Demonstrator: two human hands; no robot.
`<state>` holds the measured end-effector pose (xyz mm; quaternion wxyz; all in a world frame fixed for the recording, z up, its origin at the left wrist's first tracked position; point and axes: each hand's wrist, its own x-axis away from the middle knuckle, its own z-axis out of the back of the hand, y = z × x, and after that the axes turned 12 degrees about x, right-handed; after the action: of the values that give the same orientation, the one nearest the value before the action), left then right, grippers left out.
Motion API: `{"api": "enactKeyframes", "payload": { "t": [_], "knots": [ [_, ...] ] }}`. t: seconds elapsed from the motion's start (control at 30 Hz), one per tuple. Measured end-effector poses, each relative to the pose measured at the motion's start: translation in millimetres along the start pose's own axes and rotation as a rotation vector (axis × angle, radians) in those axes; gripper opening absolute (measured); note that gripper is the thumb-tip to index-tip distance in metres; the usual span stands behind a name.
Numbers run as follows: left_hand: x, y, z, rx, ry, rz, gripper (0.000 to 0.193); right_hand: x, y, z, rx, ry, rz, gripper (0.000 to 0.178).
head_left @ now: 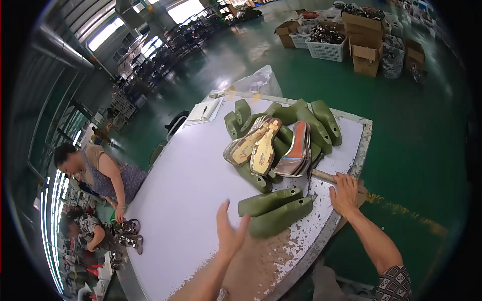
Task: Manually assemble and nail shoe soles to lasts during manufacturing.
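Observation:
My left hand (232, 230) hangs over the worn near part of the table, thumb and fingers apart, holding nothing. Just beyond it lie two green shoe lasts (281, 220), side by side. At the table's right edge, my right hand (345, 194) is closed round the wooden handle of what looks like a hammer (324, 175); its dark head is partly hidden by the pile. More green lasts (312, 120) are heaped farther back. On them rest stacks of sole-shaped pieces, some with yellow faces (263, 150), others with a red-brown face (297, 143) and shiny edges.
The white table (186, 190) has a chipped edge. A notebook with a pen (203, 110) lies at its far left corner. Another person (108, 175) stands at left near dark shoes (128, 233). Cartons (364, 52) and a white basket (326, 49) stand on the green floor.

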<state>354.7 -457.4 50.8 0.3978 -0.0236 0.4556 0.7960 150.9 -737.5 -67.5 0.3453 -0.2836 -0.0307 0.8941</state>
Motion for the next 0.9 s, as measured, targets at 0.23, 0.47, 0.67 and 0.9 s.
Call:
{"api": "enactKeyframes", "payload": {
  "t": [0.23,0.47,0.67,0.9],
  "knots": [
    [-217,-7,-100,-0.515,-0.306,0.077,0.128,-1,2,3,-0.008,0.019,-0.02,0.043],
    [-309,-64,-101,-0.223,-0.82,0.383,0.149,-7,-1,5,-0.028,0.055,-0.021,0.044],
    [-320,-59,-93,-0.434,-0.812,0.322,0.113,-5,4,3,-0.054,0.039,-0.029,0.043],
    [-298,-65,-81,-0.107,-0.797,0.488,0.094,-5,3,4,-0.071,0.003,-0.027,0.045]
  ]
}}
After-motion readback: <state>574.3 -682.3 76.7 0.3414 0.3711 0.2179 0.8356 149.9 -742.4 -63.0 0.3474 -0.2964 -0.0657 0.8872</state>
